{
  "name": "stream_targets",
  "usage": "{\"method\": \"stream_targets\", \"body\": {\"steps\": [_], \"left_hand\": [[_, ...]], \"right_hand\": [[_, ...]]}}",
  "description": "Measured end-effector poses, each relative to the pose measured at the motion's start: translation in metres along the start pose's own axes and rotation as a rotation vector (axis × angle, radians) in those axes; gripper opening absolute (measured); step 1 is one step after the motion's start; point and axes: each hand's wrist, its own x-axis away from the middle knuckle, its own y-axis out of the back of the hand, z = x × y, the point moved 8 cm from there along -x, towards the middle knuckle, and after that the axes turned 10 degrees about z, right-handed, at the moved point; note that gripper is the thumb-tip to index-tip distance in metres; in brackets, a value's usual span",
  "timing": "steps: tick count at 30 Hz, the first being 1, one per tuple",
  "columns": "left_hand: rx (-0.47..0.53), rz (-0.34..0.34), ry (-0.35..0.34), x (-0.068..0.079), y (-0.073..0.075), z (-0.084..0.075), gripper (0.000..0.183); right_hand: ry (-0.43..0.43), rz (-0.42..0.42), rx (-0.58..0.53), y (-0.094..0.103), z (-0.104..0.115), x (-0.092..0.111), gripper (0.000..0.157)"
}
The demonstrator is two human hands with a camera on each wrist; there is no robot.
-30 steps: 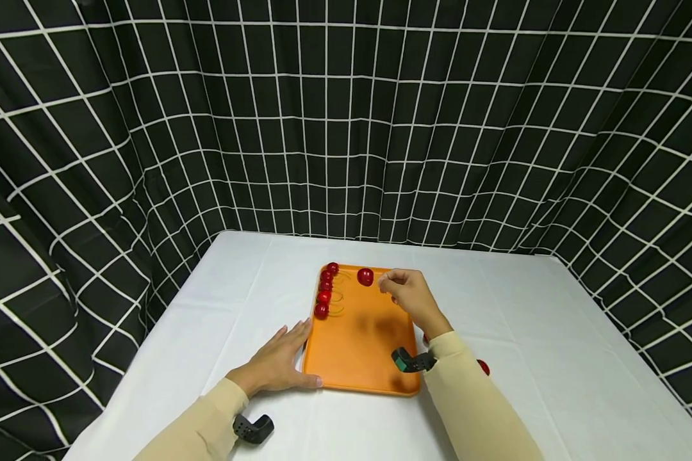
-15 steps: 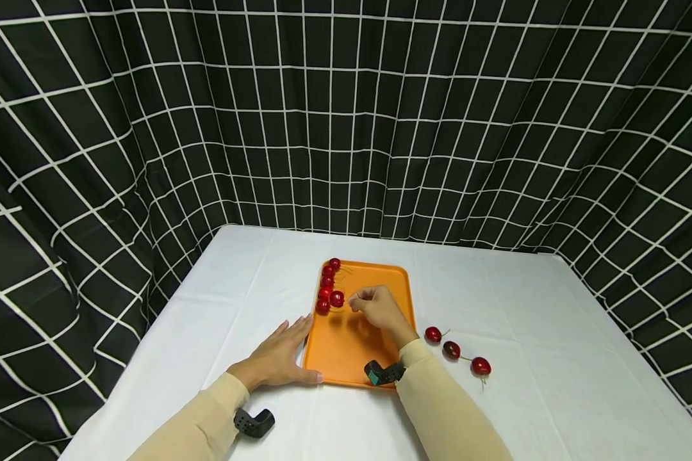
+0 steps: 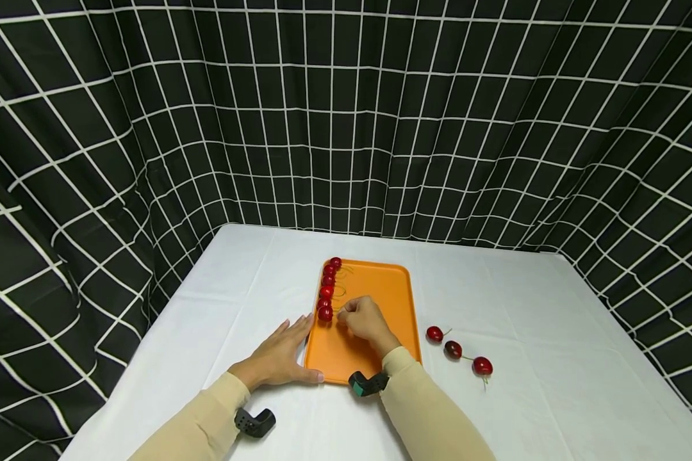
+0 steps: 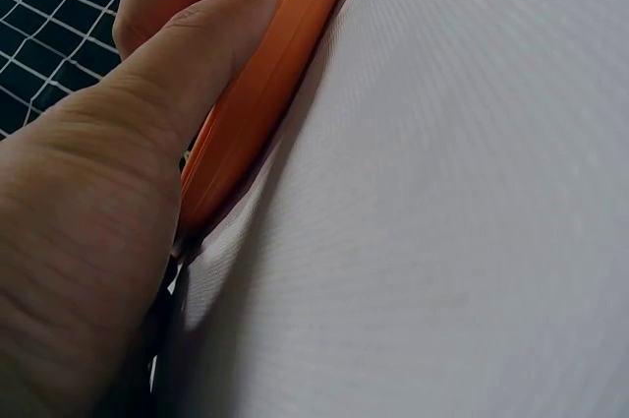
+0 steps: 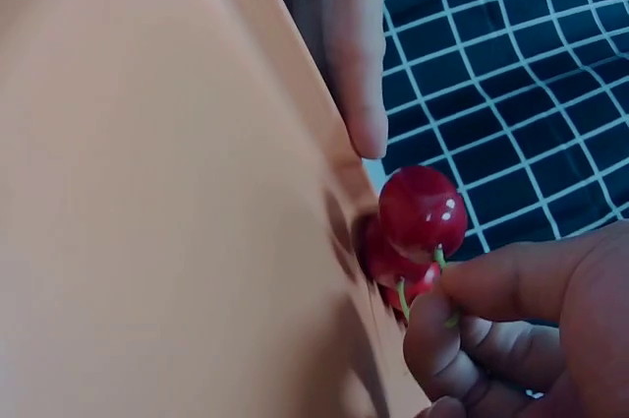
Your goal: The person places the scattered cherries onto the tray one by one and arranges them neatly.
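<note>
My right hand (image 3: pixel 366 321) pinches a red cherry (image 5: pixel 423 209) by its green stem, between thumb and fingertips. In the head view that cherry hangs at the near end of a row of several cherries (image 3: pixel 326 292) lying along the left side of an orange tray (image 3: pixel 380 282). Their stems point right, into the tray. Spread flat, my left hand (image 3: pixel 279 355) rests at the tray's near left corner, its thumb on the near rim and its fingers along the left edge. The left wrist view shows that thumb against the orange rim (image 4: pixel 256 93).
Right of the tray, a cherry (image 3: pixel 435 333), a darker cherry (image 3: pixel 453 349) and another red cherry (image 3: pixel 482 366) lie on the white tablecloth (image 3: pixel 530 307). A black curtain with a white grid (image 3: pixel 357 128) surrounds the table at the back and sides.
My right hand has carried the cherry from the tray's far right over to the left row, then slightly nearer me. The left hand has stayed in place. The cherries at right have come into view.
</note>
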Motion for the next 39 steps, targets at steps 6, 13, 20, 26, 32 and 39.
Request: {"method": "stream_targets", "body": {"steps": [6, 13, 20, 26, 32, 39], "left_hand": [[0.007, -0.010, -0.011, 0.001, 0.000, -0.001, 0.124], [0.018, -0.021, -0.017, 0.001, 0.002, -0.001, 0.124], [0.006, -0.027, -0.017, 0.001, 0.000, 0.000, 0.124], [0.004, -0.023, -0.016, 0.002, 0.000, -0.002, 0.123], [0.005, -0.026, -0.014, 0.002, 0.001, -0.002, 0.124], [0.009, -0.023, -0.008, 0.002, 0.002, -0.002, 0.125]], "right_hand": [[-0.009, -0.008, 0.091, -0.002, 0.001, 0.001, 0.023], [0.003, -0.039, 0.176, -0.004, 0.006, 0.002, 0.026], [-0.035, -0.057, 0.238, -0.007, 0.003, 0.001, 0.026], [-0.056, -0.051, 0.228, -0.007, 0.003, 0.003, 0.024], [-0.066, -0.046, 0.200, -0.004, 0.000, 0.003, 0.020], [-0.073, -0.045, 0.129, 0.005, -0.003, 0.008, 0.016]]}}
